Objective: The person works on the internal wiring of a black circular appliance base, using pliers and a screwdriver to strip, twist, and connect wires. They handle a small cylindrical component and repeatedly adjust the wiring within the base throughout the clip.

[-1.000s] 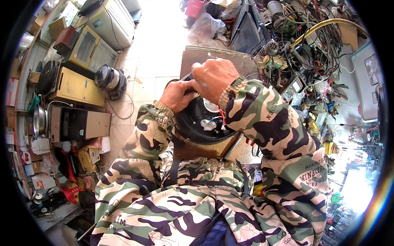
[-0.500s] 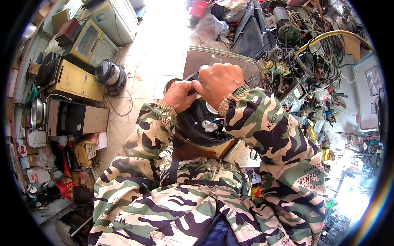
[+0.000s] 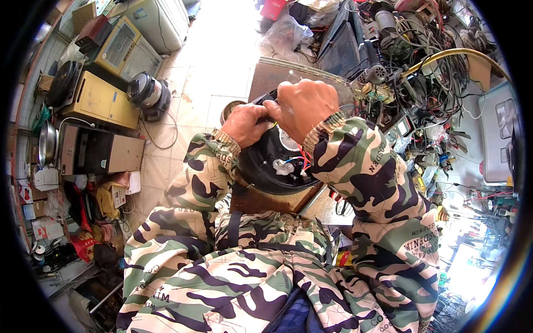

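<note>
The desk has a worn brown top, its far edge ridged like stacked boards and its near edge close to the person's lap. A round black shell sits toward that near edge, open side up, with thin red and blue wires and a pale round piece inside. The person's left hand is bent over the shell's far left rim, its fingertips meeting the other hand; whether it grips anything cannot be told. The right hand is clenched over the far side of the shell, and whatever it may enclose is hidden. Camouflage sleeves reach in from the near side. Beyond the desk's left edge runs a pale tiled floor, washed out by light at its far end, where a round cooker stands with its cord trailing. Farther left are a yellow cabinet and a beige and black oven, above crowded cloths and packets. Past the far edge lie a clear plastic bag and a dark panel; off the right edge spreads a dense heap of cables, crossed by a yellow hose, with a grey case beyond.
</note>
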The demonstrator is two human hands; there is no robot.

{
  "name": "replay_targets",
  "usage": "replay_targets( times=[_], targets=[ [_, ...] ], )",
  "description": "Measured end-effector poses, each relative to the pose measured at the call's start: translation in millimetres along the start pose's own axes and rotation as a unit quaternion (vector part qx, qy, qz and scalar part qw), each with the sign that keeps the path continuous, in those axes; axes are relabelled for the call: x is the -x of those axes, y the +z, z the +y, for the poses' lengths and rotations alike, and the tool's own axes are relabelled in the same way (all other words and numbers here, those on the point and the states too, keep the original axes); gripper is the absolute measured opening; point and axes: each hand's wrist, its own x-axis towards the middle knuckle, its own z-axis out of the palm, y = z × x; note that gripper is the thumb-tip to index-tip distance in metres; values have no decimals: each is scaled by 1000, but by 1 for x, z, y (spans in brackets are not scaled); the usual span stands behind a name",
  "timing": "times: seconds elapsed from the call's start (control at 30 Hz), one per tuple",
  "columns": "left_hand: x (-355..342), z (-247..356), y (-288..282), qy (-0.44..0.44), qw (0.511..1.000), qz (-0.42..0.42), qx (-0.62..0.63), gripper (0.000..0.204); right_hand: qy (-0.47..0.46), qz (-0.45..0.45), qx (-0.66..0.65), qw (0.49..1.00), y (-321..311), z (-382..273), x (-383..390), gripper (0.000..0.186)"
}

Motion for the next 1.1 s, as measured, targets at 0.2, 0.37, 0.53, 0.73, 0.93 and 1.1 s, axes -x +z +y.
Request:
replay_targets(
  times=[0.2, 0.37, 0.53, 0.73, 0.93, 1.1],
  targets=[
    [0, 6, -3, -15, 999, 2, 39, 13, 0, -19, -36, 999, 11, 8, 0, 43],
    [2, 11, -1, 22, 999, 4, -27, 29, 4, 23, -79, 997, 4, 15, 5, 39],
    [21, 19, -6, -67, 994, 54, 74, 48, 119, 144, -209, 960, -40, 56, 57, 30],
    [72, 32, 3, -10, 962, 270, 46, 25, 395, 304, -425, 756, 39, 147, 234, 34],
    [110, 52, 41, -2, 966, 243, -91, 23, 554, 217, -465, 655, 191, 152, 360, 37],
    [97, 74, 58, -5, 979, 155, -136, 29, 474, 88, -155, 863, 217, 148, 366, 29]
  ],
)
